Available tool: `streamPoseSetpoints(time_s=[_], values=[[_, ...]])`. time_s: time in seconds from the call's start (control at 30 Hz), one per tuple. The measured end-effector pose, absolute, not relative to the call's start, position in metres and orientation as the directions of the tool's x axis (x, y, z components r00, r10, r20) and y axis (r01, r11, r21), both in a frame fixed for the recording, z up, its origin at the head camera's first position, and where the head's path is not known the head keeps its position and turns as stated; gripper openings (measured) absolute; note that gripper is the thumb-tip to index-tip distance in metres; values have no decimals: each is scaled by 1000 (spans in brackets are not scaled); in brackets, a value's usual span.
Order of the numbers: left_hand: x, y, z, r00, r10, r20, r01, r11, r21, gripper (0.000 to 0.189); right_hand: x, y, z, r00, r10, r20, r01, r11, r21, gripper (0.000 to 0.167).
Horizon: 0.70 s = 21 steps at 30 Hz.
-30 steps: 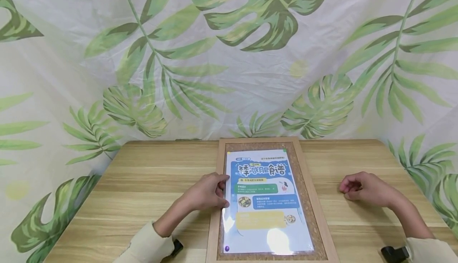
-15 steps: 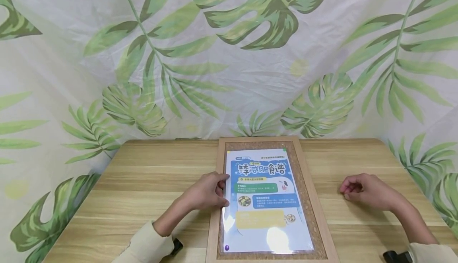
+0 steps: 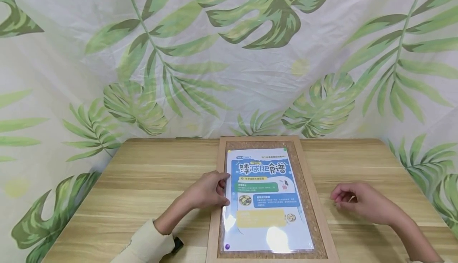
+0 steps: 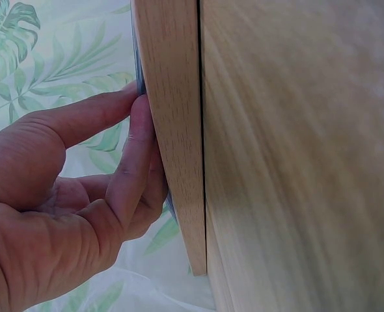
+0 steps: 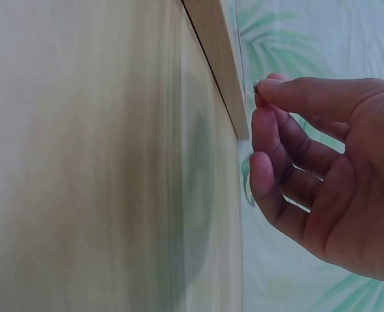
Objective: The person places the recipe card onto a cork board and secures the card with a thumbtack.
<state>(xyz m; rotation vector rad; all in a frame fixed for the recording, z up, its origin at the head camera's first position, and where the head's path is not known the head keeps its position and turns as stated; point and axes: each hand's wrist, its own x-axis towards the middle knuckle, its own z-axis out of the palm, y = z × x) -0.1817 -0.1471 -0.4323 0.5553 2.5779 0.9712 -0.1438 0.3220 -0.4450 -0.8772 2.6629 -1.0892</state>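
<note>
A laminated poster (image 3: pixel 266 235) with a blue heading and coloured text boxes lies on a wood-framed cork board (image 3: pixel 316 235). Thumbtacks sit at three of its corners: yellow (image 3: pixel 229 151) and green (image 3: pixel 285 149) at the top, purple (image 3: pixel 227 246) at the bottom left. My left hand (image 3: pixel 207 190) rests its thumb and fingertips on the poster's left edge, over the frame's side (image 4: pixel 172 130). To the right of the board, my right hand (image 3: pixel 365 201) is raised above the table. Its thumb and index finger pinch a small thumbtack (image 5: pixel 256 88), mostly hidden, with a dark tip showing.
The board lies on a wood-grain table (image 3: pixel 161 163), reaching its back edge. Behind it hangs a leaf-print curtain (image 3: pixel 250 88). A black strap piece (image 3: pixel 177 245) shows at the left sleeve. Bright glare covers the poster's lower part.
My right hand has moved a little to the left and nearer to me. My left hand, the poster and the board keep their places; the head view has shifted slightly.
</note>
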Motion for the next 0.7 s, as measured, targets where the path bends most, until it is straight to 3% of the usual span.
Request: streamPoseSetpoints(time_s=[0.7], values=[[-184, -149, -435, -868, 469, -163, 249, 696, 673, 84, -106, 285, -449, -801, -585, 129, -465, 471, -750, 20]])
